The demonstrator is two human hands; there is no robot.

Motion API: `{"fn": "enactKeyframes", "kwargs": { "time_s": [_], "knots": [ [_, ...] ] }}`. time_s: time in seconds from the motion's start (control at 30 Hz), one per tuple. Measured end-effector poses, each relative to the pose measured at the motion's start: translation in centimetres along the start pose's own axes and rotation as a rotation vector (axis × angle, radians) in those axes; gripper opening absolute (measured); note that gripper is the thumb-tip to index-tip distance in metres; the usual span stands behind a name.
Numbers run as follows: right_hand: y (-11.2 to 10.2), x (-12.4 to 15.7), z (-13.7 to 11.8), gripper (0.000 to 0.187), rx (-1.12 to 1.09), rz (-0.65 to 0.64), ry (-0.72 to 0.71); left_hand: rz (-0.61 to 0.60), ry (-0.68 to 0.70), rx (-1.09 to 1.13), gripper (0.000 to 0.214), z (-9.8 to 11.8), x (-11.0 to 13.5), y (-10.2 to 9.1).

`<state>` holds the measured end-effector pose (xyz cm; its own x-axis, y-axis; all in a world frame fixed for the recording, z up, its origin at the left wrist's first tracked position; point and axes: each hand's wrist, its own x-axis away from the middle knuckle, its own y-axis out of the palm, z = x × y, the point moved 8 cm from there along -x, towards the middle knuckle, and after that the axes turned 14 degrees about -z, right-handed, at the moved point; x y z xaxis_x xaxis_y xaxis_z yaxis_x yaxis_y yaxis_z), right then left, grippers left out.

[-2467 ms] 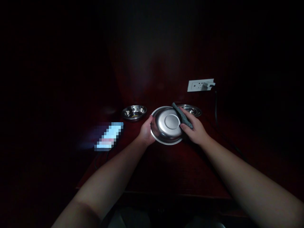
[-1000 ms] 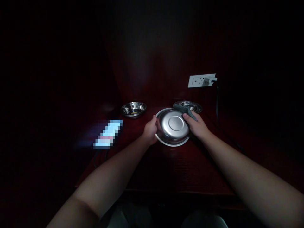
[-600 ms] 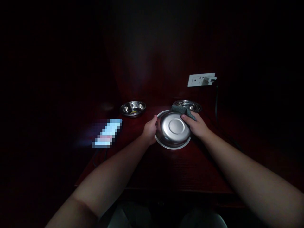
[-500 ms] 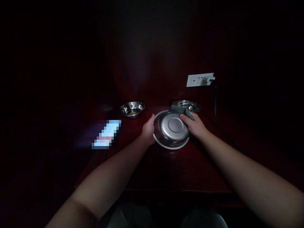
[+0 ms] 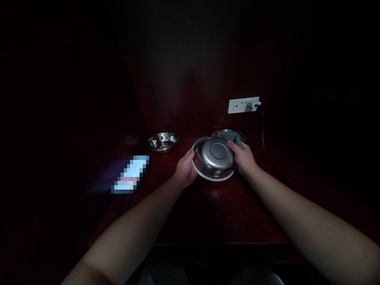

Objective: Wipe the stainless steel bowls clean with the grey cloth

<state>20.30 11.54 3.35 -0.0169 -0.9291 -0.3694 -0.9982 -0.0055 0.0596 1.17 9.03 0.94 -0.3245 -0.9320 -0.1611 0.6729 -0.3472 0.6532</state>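
Between my hands a shiny metal bowl is held tilted above the table, its round base facing me. My left hand grips the rim on the left, thumb on the outside. At the upper right edge my right hand is closed on a grey-green cloth, pressed against the bowl with the thumb on top. The fingers of both hands are partly hidden behind the bowl. Just behind it stands another metal bowl or stack of bowls, largely covered by the cloth and the held bowl.
A metal bowl with something yellowish inside stands at the back left. A lit, pixelated phone-like screen lies on the dark red table. On the back wall is a socket plate with a plug and a black cable.
The bowl has tipped slightly, and my right hand with the cloth has shifted a little along its upper right edge. The whole view has moved slightly.
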Motion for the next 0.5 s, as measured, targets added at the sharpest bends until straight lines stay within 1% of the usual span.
{"fn": "enactKeyframes", "kwargs": {
  "time_s": [0.1,0.2,0.27,0.37,0.5],
  "knots": [
    [0.4,0.1,-1.1,0.033,0.139,-0.065,-0.064,0.174,0.070,-0.166,0.009,0.1,0.0,-1.6],
    [1.2,0.4,-2.1,0.034,0.192,-0.170,-0.099,0.239,0.128,-0.284,0.010,0.8,-0.2,-2.3],
    [1.8,0.5,-2.4,0.033,0.206,-0.238,-0.113,0.245,0.139,-0.331,0.011,1.2,-0.2,-2.3],
    [2.2,0.6,-2.5,0.031,0.195,-0.312,-0.113,0.224,0.110,-0.379,0.016,1.4,-0.1,-2.0],
    [2.4,0.5,-2.1,0.031,0.176,-0.339,-0.096,0.210,0.074,-0.364,0.015,1.2,0.0,-1.8]
  ]
}}
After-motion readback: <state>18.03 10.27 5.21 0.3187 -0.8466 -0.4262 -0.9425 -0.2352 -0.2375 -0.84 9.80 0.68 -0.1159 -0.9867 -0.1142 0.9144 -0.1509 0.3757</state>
